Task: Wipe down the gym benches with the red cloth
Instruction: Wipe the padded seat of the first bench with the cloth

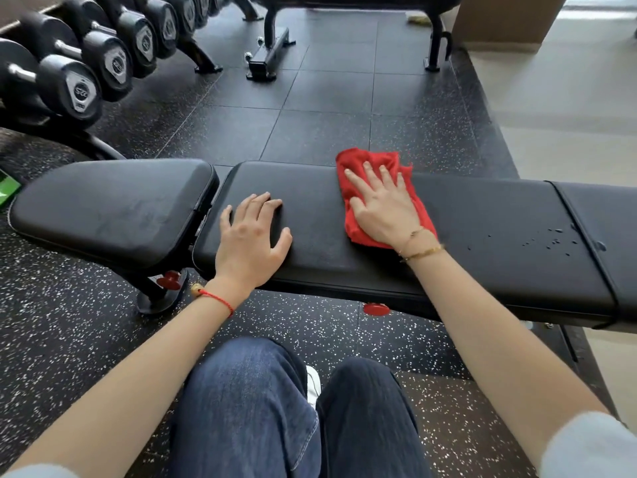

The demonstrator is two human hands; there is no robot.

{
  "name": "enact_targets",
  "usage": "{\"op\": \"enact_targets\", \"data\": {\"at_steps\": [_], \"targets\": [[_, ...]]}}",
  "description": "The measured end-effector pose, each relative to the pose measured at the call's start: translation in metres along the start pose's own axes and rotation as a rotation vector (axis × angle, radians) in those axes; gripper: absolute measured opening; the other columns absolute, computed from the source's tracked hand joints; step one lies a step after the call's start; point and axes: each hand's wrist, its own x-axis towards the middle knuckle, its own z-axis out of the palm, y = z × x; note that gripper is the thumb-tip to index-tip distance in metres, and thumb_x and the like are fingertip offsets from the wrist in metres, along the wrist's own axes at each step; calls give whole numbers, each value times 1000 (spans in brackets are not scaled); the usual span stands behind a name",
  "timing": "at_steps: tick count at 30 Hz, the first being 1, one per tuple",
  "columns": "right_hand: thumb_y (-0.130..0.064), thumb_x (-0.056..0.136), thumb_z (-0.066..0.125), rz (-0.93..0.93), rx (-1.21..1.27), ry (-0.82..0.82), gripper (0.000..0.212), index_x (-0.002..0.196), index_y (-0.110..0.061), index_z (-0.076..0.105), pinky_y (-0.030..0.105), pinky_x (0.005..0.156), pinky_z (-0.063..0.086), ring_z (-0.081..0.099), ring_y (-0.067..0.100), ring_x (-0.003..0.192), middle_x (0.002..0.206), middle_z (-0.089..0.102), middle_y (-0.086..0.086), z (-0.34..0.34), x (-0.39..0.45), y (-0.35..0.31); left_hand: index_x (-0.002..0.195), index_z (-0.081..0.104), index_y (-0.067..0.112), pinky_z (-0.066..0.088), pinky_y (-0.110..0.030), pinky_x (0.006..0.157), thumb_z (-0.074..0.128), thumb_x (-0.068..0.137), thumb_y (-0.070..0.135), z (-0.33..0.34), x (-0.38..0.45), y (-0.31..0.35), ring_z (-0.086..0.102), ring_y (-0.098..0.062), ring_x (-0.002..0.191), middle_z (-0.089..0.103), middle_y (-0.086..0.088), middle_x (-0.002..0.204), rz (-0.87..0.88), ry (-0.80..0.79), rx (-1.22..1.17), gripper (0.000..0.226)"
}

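Red cloth (358, 188); black bench (310, 201); white-speckled floor (69, 339).

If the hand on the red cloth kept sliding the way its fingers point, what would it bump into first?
Probably nothing soon. The right hand presses the red cloth flat on the bench, fingers pointing toward its far edge. Beyond that edge only bare floor shows.

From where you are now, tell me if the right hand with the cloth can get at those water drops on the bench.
Probably yes. The right hand presses the red cloth flat on the bench pad, and the water drops lie further right on the same pad, with bare pad between.
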Motion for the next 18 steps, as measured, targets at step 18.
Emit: {"op": "enact_targets", "data": {"at_steps": [18], "targets": [[-33,99,36,2,-43,26,57,154,-32,20,47,121,2,11,31,150,163,12,7,-1,4,18,136,53,21,22,-50,119,37,88,49,7,1,-4,38,-19,143,49,-1,149,-3,53,-18,58]]}}
